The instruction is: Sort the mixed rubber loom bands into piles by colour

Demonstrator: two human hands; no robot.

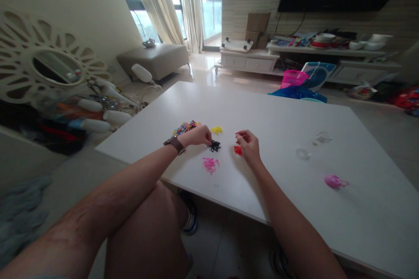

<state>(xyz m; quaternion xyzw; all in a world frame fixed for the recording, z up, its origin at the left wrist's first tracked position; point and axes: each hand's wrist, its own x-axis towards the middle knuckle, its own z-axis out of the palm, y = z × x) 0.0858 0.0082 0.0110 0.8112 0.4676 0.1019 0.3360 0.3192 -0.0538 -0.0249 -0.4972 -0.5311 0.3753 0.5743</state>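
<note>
My left hand [199,134], with a watch on its wrist, reaches over the table with its fingers pinched at the edge of a black pile of small rubber bands [215,146]. Whatever is between those fingertips is too small to make out. My right hand [249,143] is closed in a pinch just above a red pile of bands [238,151], partly hiding it; what it holds cannot be made out. A mixed-colour heap of bands [186,128] lies partly behind my left hand. Beyond the black pile is a yellow pile [216,130]; nearer me lies a pink pile [210,165].
On the right of the white table [281,117] lie a pink rounded object [333,181], a clear ring-shaped piece [303,153] and a clear container [323,137]. A pink basket [293,79] stands past the far edge. A lamp with white shades [118,117] is at the left.
</note>
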